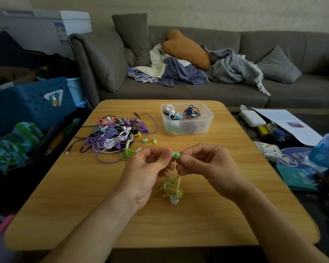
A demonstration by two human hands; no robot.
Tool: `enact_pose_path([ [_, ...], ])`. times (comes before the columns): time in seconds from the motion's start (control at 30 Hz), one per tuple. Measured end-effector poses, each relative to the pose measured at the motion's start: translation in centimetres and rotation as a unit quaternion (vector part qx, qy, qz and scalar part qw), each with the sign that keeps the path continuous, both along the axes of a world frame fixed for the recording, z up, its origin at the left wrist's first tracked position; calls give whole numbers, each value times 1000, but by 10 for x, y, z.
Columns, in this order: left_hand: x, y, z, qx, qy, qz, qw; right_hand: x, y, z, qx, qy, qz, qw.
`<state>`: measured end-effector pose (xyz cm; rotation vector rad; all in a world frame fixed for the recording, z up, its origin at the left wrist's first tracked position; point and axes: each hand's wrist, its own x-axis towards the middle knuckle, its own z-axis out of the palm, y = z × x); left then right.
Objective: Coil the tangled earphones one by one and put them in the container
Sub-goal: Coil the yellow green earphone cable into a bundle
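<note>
Green earbuds (176, 155) are pinched by both hands' fingers (164, 155) above bare worktop (84, 186); tangled pile (115, 134) at ten o'clock, container (186, 118) at twelve.

We find no text we can read. The round blue item (292, 158) at the right carries white characters, too blurred to make out; the label on the white appliance (62, 31) is illegible.

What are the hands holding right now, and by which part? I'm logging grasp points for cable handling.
Both hands, left and right, pinch one yellow-green earphone set by its green earbuds; its cord hangs down in a loose bundle.
</note>
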<state>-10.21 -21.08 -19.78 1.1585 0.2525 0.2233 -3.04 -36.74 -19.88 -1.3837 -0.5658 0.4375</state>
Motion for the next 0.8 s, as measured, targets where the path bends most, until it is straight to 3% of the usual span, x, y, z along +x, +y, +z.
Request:
enact_pose_path([
  [0.47,-1,3,-2,44,1,-10,999,-2,3,-2,13,17,29,999],
  [0.8,-1,2,3,-21,34,-39,998,-5,4,1,48,59,55,996],
])
